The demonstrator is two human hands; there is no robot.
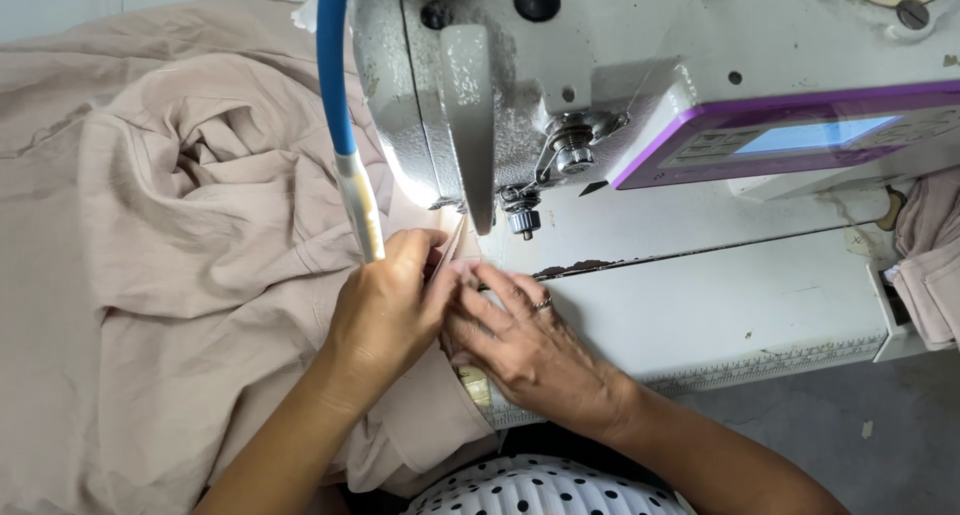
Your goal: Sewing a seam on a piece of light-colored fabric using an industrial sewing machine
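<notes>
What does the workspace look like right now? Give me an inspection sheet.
Surface: white sewing table, paint chipped near the needle.
Job's things: beige fabric bunched at left, edge under the sewing machine.
Clutter: more beige cloth at far right.
Grippers: left hand pinches the fabric edge; right hand, ringed, presses it flat.
Cables: blue flexible tube beside the machine head.
Surroundings: grey floor.
</notes>
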